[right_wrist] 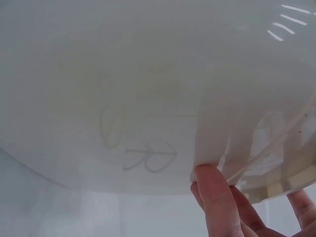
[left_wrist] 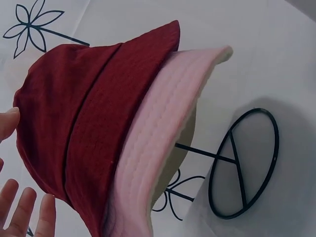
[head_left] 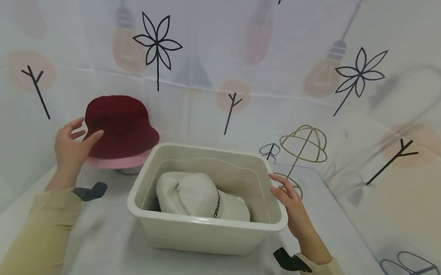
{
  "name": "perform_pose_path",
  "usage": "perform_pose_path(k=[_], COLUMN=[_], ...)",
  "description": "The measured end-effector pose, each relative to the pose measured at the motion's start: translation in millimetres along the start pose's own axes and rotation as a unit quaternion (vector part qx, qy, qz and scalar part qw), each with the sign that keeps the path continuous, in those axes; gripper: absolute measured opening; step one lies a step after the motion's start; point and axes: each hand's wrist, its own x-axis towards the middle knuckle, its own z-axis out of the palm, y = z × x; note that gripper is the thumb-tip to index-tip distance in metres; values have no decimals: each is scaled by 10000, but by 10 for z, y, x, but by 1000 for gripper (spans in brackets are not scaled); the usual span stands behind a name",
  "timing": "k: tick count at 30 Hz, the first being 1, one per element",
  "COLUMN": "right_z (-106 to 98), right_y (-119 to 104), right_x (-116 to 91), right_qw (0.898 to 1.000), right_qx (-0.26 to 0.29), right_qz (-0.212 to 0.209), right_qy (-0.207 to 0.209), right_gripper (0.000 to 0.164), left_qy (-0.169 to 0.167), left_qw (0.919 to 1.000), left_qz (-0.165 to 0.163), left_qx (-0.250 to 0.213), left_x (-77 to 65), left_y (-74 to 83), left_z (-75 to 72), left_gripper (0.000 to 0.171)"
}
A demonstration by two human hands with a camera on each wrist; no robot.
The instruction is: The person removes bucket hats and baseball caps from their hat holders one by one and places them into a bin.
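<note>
Position: red bucket hat (head_left: 119, 127) at left rear of bench (head_left: 105, 239)

White tub (head_left: 202, 221) stands at center, between the red bucket hat and a brass-colored wire stand (head_left: 298, 157). A white cap (head_left: 197, 194) lies inside the tub. The tub's rear left corner overlaps the hat's brim in the head view; contact cannot be determined. Printed fabric (head_left: 188, 115) hangs behind.

Left grip (head_left: 72, 147) is spread, thumb and fingers apart around the red crown, thumb tip at the cloth. Right grip (head_left: 289, 206) pinches the tub's right rim.

The red bucket hat is dark red, crown up, with a seam above its sloping brim. It sits over a pink hat (left_wrist: 153, 108), whose brim projects below; a dark wire stand (left_wrist: 277, 140) stands underneath.
</note>
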Motion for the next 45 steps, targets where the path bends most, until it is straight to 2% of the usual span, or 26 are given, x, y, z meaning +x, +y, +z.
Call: perform_pose_path(k=[4,15,19,26,30,33,37,42,45], right_z=[-7,-19,-19,-13,-5,-6,-18,-21,-16], right_y=[-2,8,12,11,7,3,-3,-6,-6], right_x=[-7,-3,2,-3,-6,-8,-12,-13,-10], right_qw=[10000,10000,10000,10000,10000,9999,10000,10000,9999], right_qx=[29,69,73,57,29,56,84,82,81], right_qz=[9,-42,-44,-20,3,4,11,-2,-34], right_qy=[13,-20,-28,-62,-81,-99,-51,-34,-78], right_gripper=[44,43,42,43,44,44,43,42,42], left_qy=[-111,-228,-292,-819,-861,-738,-516,-122,156], left_qw=[9999,9983,9981,9963,9959,9966,9951,9863,9799], left_qz=[68,530,540,171,75,-123,-599,-1150,-1342], left_qx=[29,-15,-62,-206,-271,-341,-597,-1172,-1469], left_x=[25,77,89,135,154,166,188,227,234], left_y=[45,129,168,185,214,244,286,330,330], left_z=[23,54,64,102,121,136,187,234,235], left_gripper=[74,69,66,67,63,58,52,42,34])
